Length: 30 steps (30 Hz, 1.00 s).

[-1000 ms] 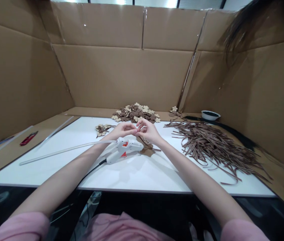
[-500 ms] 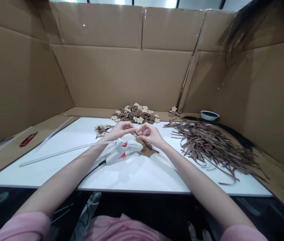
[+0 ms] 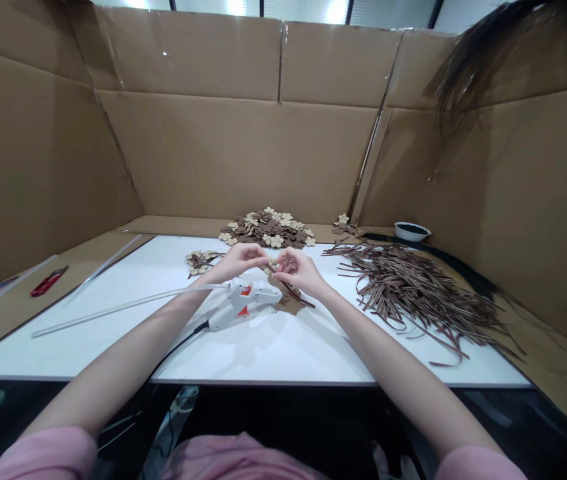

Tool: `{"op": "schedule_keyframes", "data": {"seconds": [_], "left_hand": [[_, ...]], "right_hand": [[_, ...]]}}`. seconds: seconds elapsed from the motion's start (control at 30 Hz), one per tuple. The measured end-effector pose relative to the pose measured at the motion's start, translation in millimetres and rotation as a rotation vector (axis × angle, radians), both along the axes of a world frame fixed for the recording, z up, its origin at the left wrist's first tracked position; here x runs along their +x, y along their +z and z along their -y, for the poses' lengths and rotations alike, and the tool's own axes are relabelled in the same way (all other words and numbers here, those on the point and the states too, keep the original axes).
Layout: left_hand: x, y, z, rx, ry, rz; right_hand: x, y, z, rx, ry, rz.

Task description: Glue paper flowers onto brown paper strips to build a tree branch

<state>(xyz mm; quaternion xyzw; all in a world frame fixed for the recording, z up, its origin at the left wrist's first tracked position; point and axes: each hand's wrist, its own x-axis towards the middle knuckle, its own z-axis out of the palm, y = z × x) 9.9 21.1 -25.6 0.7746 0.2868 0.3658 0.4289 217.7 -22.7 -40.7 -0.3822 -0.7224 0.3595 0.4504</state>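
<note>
Near the middle of the white board, my left hand and my right hand meet over a thin brown strip. Both hands are closed in a pinch, the fingertips close together on the strip's upper end. The strip slants down to the right over a small brown patch. Cream flower pieces show around my fingertips, partly hidden. A white glue gun with an orange trigger and a long clear stick lies just in front of my left hand, partly over my forearm in view.
A heap of brown and cream flowers lies behind my hands, a smaller cluster at left. Brown strips pile up at right, near a white bowl. A red cutter is far left. Cardboard walls surround the board.
The whole view has shifted slightly, so everything appears a little further left. My hands keep nearly the same pinch on the strip, and the right fingers have moved a little.
</note>
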Motion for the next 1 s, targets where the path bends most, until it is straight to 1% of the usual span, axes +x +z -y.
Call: {"op": "schedule_keyframes", "data": {"seconds": [0.33, 0.57, 0.7, 0.87, 1.0], "left_hand": [[1.3, 8.8, 8.3, 0.005, 0.035, -0.031], [-0.9, 6.1, 5.8, 0.021, 0.04, -0.033], [-0.9, 6.8, 7.6, 0.023, 0.04, -0.043], [-0.5, 8.2, 9.5, 0.027, 0.048, -0.055], [-1.0, 6.4, 6.1, 0.032, 0.057, -0.019]], "right_hand": [[2.6, 0.1, -0.6, -0.024, 0.015, -0.011], [4.6, 0.2, -0.7, -0.007, 0.02, 0.016], [4.8, -1.5, -2.0, -0.001, -0.001, 0.011], [5.0, -2.2, -2.5, -0.018, 0.007, 0.011], [5.4, -1.2, -2.3, -0.045, 0.015, 0.028]]}}
